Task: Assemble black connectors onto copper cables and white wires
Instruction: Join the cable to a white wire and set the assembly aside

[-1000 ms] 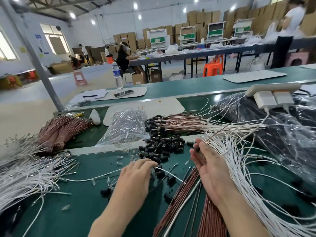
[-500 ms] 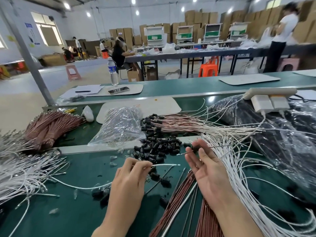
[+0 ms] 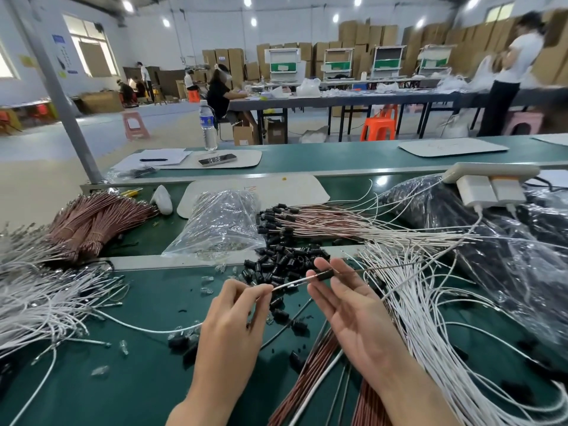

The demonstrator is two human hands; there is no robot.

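left hand, wire, right hand (connector), hemmed

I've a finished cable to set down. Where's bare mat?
Barest: green mat between the white wire heap and the left hand, a few small bits only. Crowded: black connectors ahead of the hands, copper cables under the right hand, white wires right of it.

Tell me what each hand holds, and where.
Left hand pinches a thin white wire near its end; right hand pinches a small black plastic connector by its body.
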